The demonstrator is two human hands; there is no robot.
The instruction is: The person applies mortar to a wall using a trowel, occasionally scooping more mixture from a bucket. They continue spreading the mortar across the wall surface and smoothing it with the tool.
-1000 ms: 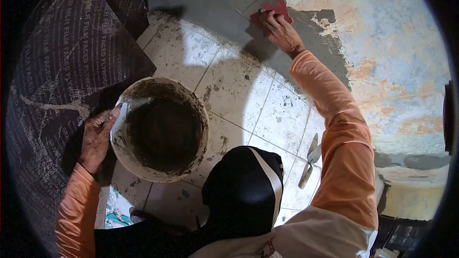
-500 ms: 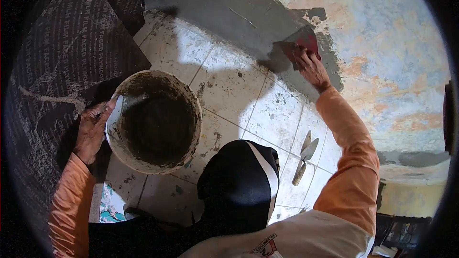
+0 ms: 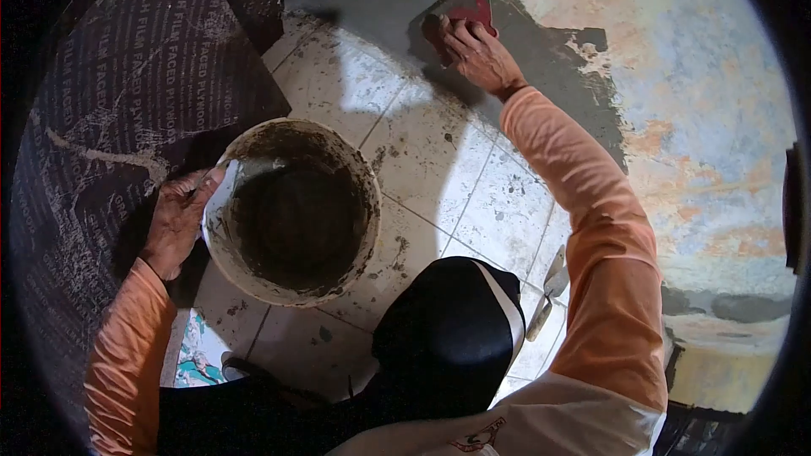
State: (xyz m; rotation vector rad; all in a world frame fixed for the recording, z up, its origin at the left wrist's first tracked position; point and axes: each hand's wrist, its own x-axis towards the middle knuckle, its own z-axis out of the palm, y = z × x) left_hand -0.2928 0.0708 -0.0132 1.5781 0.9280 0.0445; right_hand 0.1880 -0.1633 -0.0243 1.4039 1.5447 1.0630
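My left hand (image 3: 179,224) is closed on the left rim of a pale, mortar-smeared bucket (image 3: 368,171), its thumb on top of the edge. Dark grey mortar (image 3: 296,224) coats the inside and bottom. My right hand (image 3: 483,59) grips a red plastering float (image 3: 475,12), fingers wrapped over its back. The float's face lies against a band of wet grey plaster (image 3: 541,51) along the lower wall, and its working face is hidden. Bare, patchy wall (image 3: 676,101) in orange, white and bluish tones borders the plaster.
A pointing trowel (image 3: 549,294) lies on the spattered tile floor (image 3: 422,177), beside my knee (image 3: 448,329) and partly behind my right sleeve. Dark film-faced plywood (image 3: 144,59) takes up the left side, close to the bucket.
My right hand has swept the float up and to the left along the plaster. My left hand stays on the bucket rim; the whole view has shifted slightly.
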